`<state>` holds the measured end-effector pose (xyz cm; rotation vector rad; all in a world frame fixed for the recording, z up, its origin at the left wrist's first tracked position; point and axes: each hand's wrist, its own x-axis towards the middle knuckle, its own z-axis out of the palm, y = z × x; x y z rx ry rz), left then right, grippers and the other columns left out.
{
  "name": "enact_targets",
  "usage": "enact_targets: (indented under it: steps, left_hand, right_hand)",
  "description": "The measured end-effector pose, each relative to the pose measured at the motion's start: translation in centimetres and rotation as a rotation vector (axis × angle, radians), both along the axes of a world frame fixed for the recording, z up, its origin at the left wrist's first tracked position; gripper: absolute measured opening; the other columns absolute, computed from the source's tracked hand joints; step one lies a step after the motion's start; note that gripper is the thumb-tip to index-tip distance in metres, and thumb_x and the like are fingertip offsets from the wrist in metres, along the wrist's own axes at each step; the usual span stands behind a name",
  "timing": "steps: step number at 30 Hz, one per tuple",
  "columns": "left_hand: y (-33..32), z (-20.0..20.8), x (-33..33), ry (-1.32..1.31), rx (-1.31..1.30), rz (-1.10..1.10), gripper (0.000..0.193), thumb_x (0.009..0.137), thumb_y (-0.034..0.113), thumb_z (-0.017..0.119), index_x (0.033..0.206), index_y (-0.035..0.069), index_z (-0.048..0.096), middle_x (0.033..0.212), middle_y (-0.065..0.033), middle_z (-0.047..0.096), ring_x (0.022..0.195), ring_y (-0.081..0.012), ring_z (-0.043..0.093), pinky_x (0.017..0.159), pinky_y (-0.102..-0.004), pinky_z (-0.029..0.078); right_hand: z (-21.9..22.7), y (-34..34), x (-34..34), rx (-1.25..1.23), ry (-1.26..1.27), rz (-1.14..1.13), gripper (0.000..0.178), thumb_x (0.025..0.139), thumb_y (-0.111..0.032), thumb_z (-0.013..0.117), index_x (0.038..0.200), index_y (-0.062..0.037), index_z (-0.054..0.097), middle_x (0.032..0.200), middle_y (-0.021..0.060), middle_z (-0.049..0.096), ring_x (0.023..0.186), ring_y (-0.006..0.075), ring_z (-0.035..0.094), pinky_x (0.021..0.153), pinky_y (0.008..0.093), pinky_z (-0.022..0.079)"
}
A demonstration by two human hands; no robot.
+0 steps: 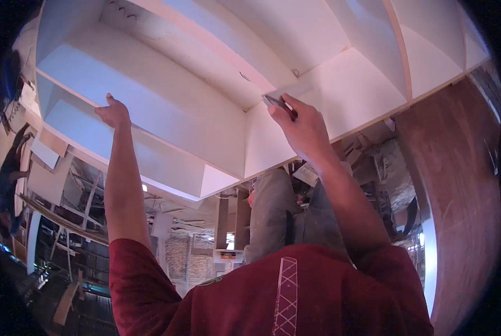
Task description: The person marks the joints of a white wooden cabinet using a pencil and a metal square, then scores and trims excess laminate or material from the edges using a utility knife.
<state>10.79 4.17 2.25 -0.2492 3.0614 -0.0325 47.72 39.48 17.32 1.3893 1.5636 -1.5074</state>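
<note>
My left hand point(114, 112) is closed over the front edge of a long white shelf board point(166, 134) in a large white cabinet point(329, 84). Its thumb sticks up, and the other fingers are partly hidden by the board. In my right hand point(306, 126) is a small flat-bladed tool point(277, 105), grey with a dark part at the grip; its exact kind is hard to make out. The blade points left, close to the end of a pale divider board point(250, 70) where it meets an upright panel. Whether the blade touches the board, I cannot tell.
A large reddish-brown wooden panel point(452, 185) stands at the right. Below the cabinet are my legs point(270, 210) and a cluttered floor. At the far left a person point(10, 179) stands near boards and wooden pieces. A long strip of wood point(66, 221) lies at the lower left.
</note>
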Motion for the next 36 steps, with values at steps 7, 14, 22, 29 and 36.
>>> enact_targets:
  steps: [7, 14, 22, 29, 36]
  left_hand:
    - [2.5, 0.5, 0.8, -0.079, -0.017, 0.059, 0.061, 0.099, 0.042, 0.062, 0.122, -0.010, 0.042, 0.114, -0.0351, 0.061, 0.104, -0.0484, 0.065, 0.087, -0.0540, 0.055]
    - [1.0, 1.4, 0.2, -0.038, -0.034, 0.029, 0.060, 0.101, 0.040, 0.059, 0.124, -0.012, 0.040, 0.110, -0.0355, 0.062, 0.100, -0.0480, 0.067, 0.085, -0.0551, 0.057]
    - [2.0, 1.2, 0.3, -0.052, -0.083, 0.052, 0.057, 0.101, 0.039, 0.060, 0.121, -0.011, 0.041, 0.109, -0.0351, 0.063, 0.100, -0.0488, 0.067, 0.083, -0.0548, 0.057]
    - [2.1, 1.3, 0.5, -0.059, -0.021, 0.069, 0.056, 0.102, 0.037, 0.059, 0.123, -0.012, 0.040, 0.111, -0.0363, 0.061, 0.099, -0.0503, 0.066, 0.082, -0.0548, 0.057]
    - [3.7, 2.2, 1.5, -0.070, 0.027, 0.059, 0.056, 0.103, 0.036, 0.057, 0.124, -0.012, 0.038, 0.111, -0.0362, 0.060, 0.100, -0.0510, 0.066, 0.082, -0.0562, 0.056]
  right_hand:
    - [-0.2, -0.7, 0.1, 0.058, 0.001, -0.046, 0.065, 0.090, -0.049, 0.066, 0.127, 0.0045, 0.064, 0.088, 0.0231, 0.072, 0.086, 0.0394, 0.071, 0.081, 0.0458, 0.054]
    - [0.1, -0.2, -0.5, -0.023, 0.092, -0.059, 0.057, 0.091, -0.050, 0.064, 0.114, 0.0021, 0.067, 0.088, 0.0210, 0.071, 0.088, 0.0402, 0.070, 0.081, 0.0473, 0.054]
    - [-1.1, -1.4, -1.0, 0.010, 0.110, -0.116, 0.053, 0.093, -0.051, 0.064, 0.116, -0.0038, 0.068, 0.092, 0.0204, 0.072, 0.093, 0.0388, 0.071, 0.082, 0.0465, 0.054]
    - [-2.1, -0.7, -3.4, -0.031, 0.036, -0.120, 0.058, 0.092, -0.052, 0.064, 0.127, -0.0061, 0.068, 0.093, 0.0184, 0.073, 0.091, 0.0370, 0.071, 0.083, 0.0454, 0.054]
    - [-2.0, -0.9, -3.9, 0.031, 0.077, -0.129, 0.058, 0.093, -0.054, 0.063, 0.125, -0.0053, 0.068, 0.087, 0.0167, 0.072, 0.088, 0.0364, 0.071, 0.081, 0.0463, 0.054]
